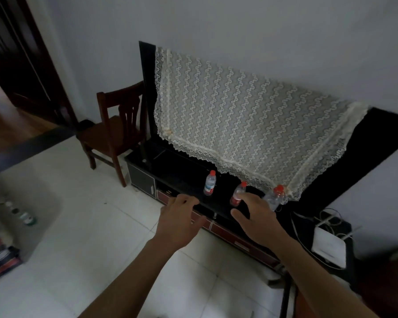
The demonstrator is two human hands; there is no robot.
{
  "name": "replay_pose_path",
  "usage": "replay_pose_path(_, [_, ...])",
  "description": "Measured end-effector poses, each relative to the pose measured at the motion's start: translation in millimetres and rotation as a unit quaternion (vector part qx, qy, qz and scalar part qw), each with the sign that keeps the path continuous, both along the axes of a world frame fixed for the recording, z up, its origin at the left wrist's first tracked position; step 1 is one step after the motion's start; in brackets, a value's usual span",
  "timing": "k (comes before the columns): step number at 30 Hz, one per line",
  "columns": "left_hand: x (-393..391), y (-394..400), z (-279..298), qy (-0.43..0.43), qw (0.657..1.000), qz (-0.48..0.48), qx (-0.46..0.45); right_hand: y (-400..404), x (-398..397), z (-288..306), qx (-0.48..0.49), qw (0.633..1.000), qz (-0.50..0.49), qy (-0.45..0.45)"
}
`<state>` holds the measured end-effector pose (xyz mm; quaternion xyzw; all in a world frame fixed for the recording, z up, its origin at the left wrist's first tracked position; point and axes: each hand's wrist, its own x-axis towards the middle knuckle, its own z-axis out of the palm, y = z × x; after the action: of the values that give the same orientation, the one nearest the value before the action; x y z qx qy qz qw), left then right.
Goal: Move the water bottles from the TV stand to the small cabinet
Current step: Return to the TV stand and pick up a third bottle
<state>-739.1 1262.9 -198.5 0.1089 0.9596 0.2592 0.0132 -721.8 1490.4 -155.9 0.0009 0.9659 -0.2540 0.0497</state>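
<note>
three water bottles (210,182) upright in a row on TV stand (182,177) | left hand (178,220), right hand (254,216) spread, holding nothing, near bottles | likely light, thin-walled, slick plastic; best gripped round the labelled middle

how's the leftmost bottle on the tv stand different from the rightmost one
The leftmost bottle stands clear of the lace cover, in full view; the rightmost bottle sits against the cover's fringe, partly hidden by the right hand. The leftmost shows a blue and red label; the rightmost's is not visible. Both are clear, red-capped and upright on the TV stand.
</note>
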Motion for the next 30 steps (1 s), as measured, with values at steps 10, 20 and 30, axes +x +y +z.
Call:
replay_pose_path(10, [-111,-29,-22,-0.037,0.999,-0.036,-0.005,-15,-99,-29,-0.038,0.997,-0.070,-0.019])
replay_pose_path(20, [-242,9,-30,-0.062,0.995,-0.064,-0.049,25,-223,-80,-0.112,0.984,-0.128,-0.055])
replay_pose_path(30, [-349,66,-51,-0.091,0.990,-0.103,-0.029,58,-284,-105,-0.111,0.974,-0.195,-0.044])
